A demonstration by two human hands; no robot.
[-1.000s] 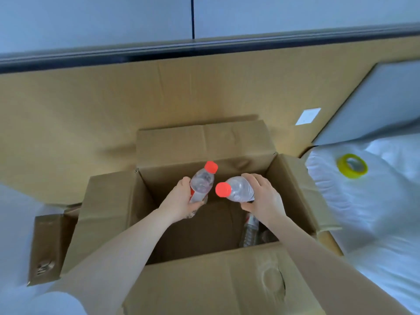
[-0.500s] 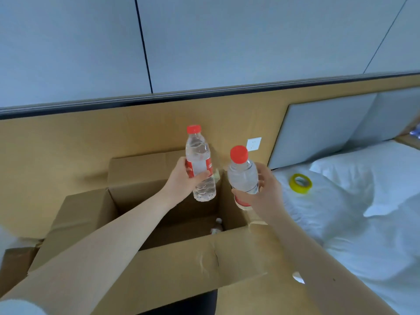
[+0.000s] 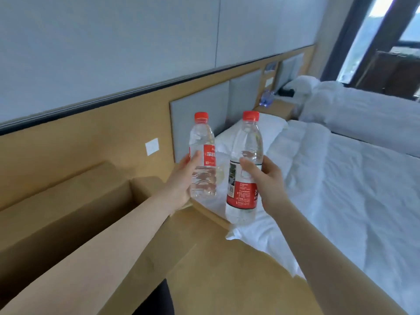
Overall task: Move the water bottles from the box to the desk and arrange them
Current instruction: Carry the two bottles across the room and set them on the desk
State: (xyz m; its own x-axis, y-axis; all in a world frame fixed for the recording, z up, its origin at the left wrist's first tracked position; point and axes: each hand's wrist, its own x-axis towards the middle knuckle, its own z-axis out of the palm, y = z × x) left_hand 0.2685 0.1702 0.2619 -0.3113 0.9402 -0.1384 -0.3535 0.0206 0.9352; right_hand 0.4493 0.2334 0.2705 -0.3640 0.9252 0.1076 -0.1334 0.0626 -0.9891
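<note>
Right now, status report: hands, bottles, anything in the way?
Hands: left hand grips left bottle, right hand grips right bottle. Both upright, capped, held clear of the box. Only the bed ahead, nothing blocking.

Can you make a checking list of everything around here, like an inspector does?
Surface: wooden stand between the beds, far off.
Job's things: two red-capped water bottles, roughly upright, in the air, left bottle and right bottle; open cardboard box at lower left.
Clutter: blurry bottle-like things on the stand.
Grips: left grip holds the left bottle; right grip holds the right bottle.
Cables: nothing seen.
Surroundings: white bed, second bed, wall plate, window.
</note>
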